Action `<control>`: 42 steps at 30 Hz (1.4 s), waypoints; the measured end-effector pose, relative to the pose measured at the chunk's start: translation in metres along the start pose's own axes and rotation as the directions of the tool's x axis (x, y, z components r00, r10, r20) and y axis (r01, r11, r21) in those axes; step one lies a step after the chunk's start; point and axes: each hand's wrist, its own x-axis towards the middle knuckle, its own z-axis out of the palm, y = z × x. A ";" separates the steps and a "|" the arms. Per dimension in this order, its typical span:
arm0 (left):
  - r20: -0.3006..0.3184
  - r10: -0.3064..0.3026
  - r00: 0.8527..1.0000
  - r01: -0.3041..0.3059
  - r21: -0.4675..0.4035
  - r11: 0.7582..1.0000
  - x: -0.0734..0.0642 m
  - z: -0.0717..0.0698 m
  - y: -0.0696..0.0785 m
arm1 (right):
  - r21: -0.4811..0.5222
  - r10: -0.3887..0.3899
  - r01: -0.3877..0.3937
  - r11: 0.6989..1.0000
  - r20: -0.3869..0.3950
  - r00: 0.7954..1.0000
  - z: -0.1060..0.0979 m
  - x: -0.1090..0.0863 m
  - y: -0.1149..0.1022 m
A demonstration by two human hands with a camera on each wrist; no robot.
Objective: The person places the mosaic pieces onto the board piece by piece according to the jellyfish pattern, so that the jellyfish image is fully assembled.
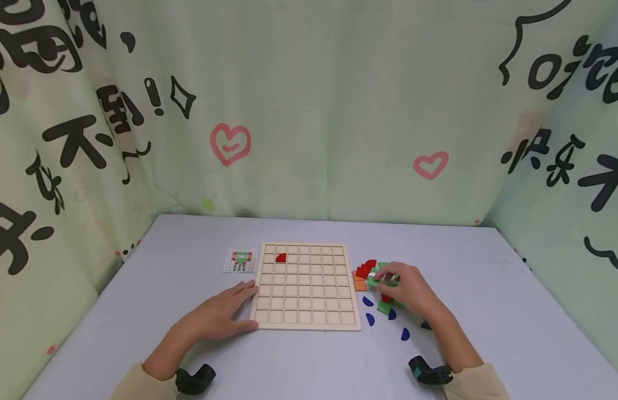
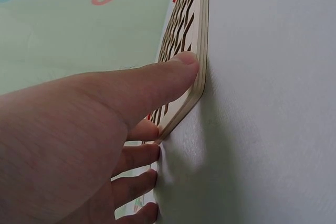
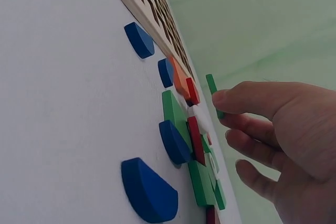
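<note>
From the left, we see the left hand point(image 1: 221, 316), outstretched, resting on the left edge of a gridded board point(image 1: 305, 303) with one red piece point(image 1: 281, 258) far left. At right, we seem to be picking up: the right hand point(image 1: 406, 286) pinches a green piece point(image 3: 211, 84) above loose pieces point(image 1: 383, 308); the next move likely calls for a steady pinch.

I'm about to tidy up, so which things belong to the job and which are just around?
For the job, apparently:
grid board touched by the left hand
red piece on it
green piece in the right hand
loose coloured pieces
pattern card

Just around:
decorated curtain
black wrist devices
</note>
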 end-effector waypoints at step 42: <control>-0.007 -0.010 1.000 0.010 -0.002 1.000 0.001 0.001 0.002 | 0.106 -0.125 0.126 0.986 -0.016 0.992 0.027 0.028 -0.036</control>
